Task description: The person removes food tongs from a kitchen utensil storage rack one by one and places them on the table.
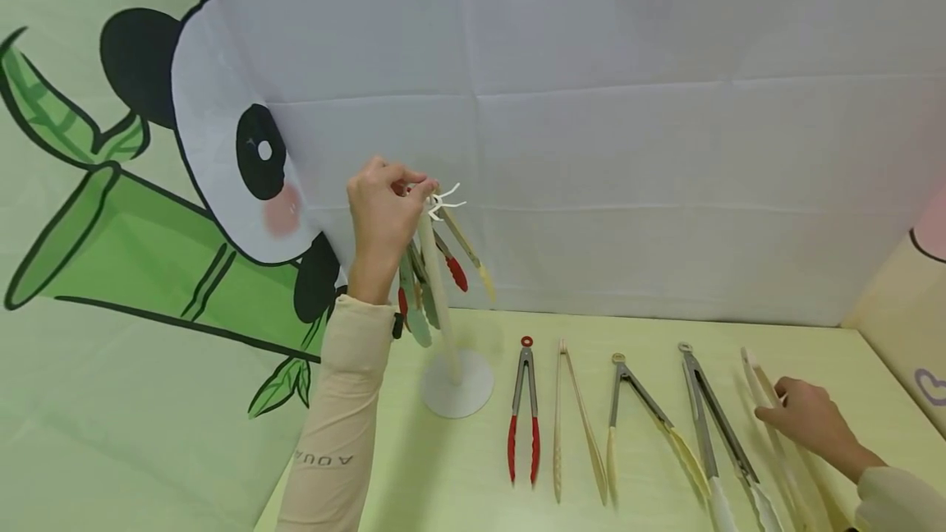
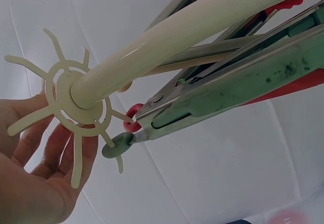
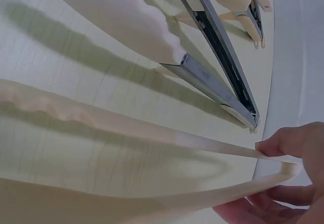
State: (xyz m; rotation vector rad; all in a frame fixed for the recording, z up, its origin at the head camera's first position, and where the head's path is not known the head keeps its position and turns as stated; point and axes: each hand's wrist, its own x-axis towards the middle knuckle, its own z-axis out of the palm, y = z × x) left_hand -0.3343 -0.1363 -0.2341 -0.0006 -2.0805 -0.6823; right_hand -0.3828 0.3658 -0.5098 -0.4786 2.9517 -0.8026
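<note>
At the top of a cream-coloured rack point(image 1: 438, 286) on a round base, my left hand point(image 1: 386, 208) holds the hub with thumb and fingers. In the left wrist view, curved hooks fan out from the rack's hub point(image 2: 54, 95) between the fingers. Several tongs hang there, among them green-handled tongs point(image 2: 228, 89) with an oval loop over a hook. At the table's right side, my right hand point(image 1: 809, 421) grips pale beige tongs point(image 3: 202, 142) near their joined end. The thumb lies along one arm and the fingers along the other; the arms spread apart over the table.
On the pale table point(image 1: 414, 474), several tongs lie in a row: red-tipped tongs point(image 1: 513, 433), slim wooden tongs point(image 1: 557, 425), yellow-tipped tongs point(image 1: 646, 396) and white-tipped metal tongs point(image 1: 727, 425). The rack's round base point(image 1: 473, 396) stands left of them. A white cloth point(image 1: 628, 187) hangs behind.
</note>
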